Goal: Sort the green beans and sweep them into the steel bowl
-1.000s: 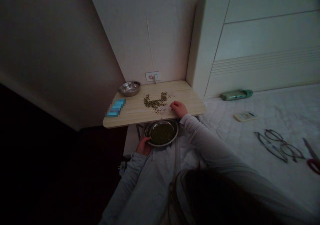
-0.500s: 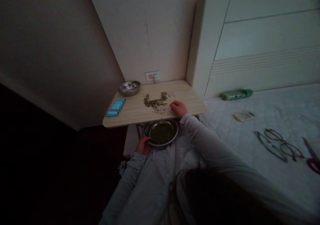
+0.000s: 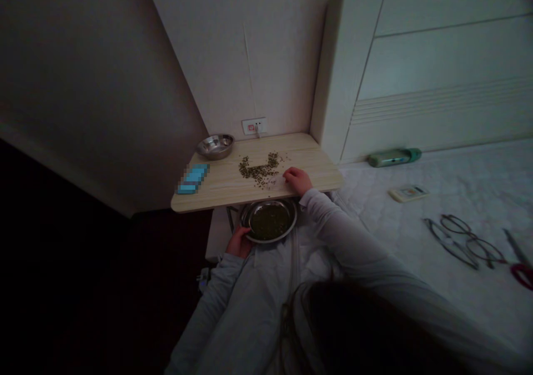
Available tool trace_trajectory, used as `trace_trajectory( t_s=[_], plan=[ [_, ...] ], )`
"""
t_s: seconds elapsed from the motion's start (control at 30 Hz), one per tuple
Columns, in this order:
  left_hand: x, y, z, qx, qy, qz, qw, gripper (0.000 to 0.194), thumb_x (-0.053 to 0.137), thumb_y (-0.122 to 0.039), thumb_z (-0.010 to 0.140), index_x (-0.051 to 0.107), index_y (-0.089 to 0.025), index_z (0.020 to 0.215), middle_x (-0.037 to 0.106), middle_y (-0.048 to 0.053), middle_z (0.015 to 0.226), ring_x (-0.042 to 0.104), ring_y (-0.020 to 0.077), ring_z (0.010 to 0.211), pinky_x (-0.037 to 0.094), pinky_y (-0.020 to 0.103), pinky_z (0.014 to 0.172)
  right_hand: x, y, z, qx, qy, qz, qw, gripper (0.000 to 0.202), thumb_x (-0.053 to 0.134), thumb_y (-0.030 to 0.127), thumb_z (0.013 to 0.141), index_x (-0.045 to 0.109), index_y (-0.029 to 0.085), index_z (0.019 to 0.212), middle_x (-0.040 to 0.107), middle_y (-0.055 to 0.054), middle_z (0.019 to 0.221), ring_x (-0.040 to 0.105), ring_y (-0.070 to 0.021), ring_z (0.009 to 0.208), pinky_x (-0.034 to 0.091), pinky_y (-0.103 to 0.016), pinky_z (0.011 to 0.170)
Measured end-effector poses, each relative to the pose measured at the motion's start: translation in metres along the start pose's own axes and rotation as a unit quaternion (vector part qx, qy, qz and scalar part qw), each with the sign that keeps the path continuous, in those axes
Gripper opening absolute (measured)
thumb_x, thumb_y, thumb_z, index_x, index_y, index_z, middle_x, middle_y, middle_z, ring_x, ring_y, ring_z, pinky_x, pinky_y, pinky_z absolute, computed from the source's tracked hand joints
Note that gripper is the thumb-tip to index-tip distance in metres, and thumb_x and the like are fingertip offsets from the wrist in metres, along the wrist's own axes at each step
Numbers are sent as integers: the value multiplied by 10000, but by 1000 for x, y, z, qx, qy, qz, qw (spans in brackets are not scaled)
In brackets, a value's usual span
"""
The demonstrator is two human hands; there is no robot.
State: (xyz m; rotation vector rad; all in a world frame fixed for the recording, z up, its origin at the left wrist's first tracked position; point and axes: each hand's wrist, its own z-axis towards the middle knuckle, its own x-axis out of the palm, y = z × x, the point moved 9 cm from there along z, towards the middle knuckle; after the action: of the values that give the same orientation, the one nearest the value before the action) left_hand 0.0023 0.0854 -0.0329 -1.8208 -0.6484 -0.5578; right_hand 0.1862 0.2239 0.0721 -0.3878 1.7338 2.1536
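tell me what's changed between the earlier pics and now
Nothing has visibly changed; I see nothing taken hold of or let go. The left grip stays on the filled steel bowl, the right grip stays beside the scattered green grains on the wood-grain table, and the other steel bowl stands where it was.

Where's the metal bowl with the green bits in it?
In the head view, the metal bowl is just below centre, beneath the near edge of the small table, with the left hand at its lower-left rim.
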Motion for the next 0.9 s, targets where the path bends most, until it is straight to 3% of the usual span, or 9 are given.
trace_trajectory(
  t_s=[0.9],
  plan=[
    [2, -1, -4, -10, -13, 2, 1000, 442, 457, -92, 599, 462, -213, 1024, 604, 18, 890, 513, 209, 890, 432, 340, 717, -1, 3, -1, -7, -3, -1, 1000, 181, 411, 298, 597, 526, 159, 598, 500, 40, 492, 423, -69, 517, 325, -197, 544]
  ],
)
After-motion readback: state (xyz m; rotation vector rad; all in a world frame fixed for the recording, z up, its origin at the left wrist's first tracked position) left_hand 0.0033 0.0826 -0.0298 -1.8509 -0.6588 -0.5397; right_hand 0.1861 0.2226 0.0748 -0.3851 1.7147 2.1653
